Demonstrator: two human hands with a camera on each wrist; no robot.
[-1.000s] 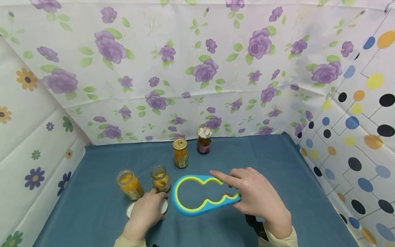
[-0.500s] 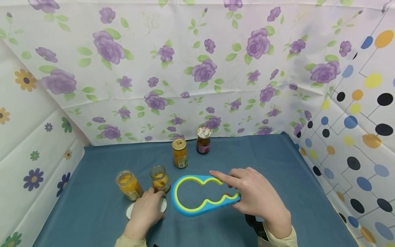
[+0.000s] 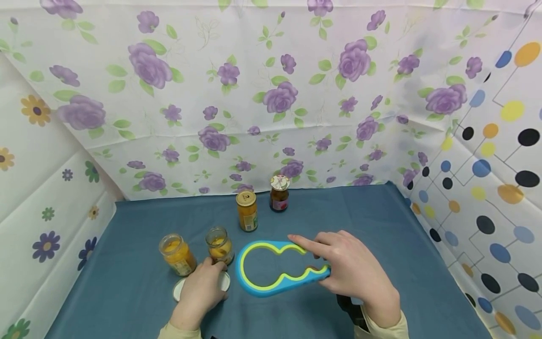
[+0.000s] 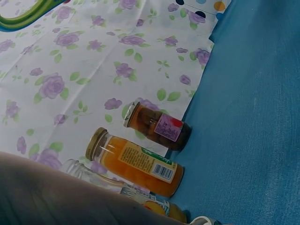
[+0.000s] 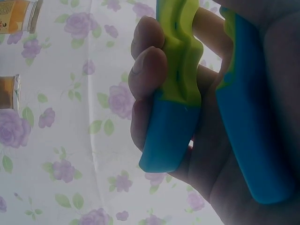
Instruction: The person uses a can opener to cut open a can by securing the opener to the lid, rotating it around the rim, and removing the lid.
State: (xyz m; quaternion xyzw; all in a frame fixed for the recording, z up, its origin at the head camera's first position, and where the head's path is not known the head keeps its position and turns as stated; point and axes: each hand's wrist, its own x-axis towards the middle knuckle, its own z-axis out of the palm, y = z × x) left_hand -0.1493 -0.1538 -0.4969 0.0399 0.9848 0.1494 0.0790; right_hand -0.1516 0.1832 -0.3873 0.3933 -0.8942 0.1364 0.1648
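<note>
My right hand [image 3: 353, 263] holds a blue jar opener [image 3: 271, 292] with a wavy yellow-green inner lining. Its fingers wrap round the handle arms in the right wrist view, where one blue arm [image 5: 171, 136] shows close up. In the head view my left hand [image 3: 201, 289] is low at the table, thumb and index finger at opposite edges of a white jar lid [image 3: 226, 281]. Another lid [image 3: 178, 289] lies partly hidden on the hand's other side. Just beyond the hand stand two uncapped glass jars with yellow-orange contents, a wider one [image 3: 179, 256] and a smaller one [image 3: 220, 247].
Toward the back stand a tall gold-capped jar [image 3: 247, 212] of orange contents and a dark jar [image 3: 279, 195] with a patterned lid. Blue cloth [image 3: 127, 245] covers the table. A floral curtain [image 3: 254, 94] hangs behind, and a dotted one [image 3: 487, 188] hangs at right.
</note>
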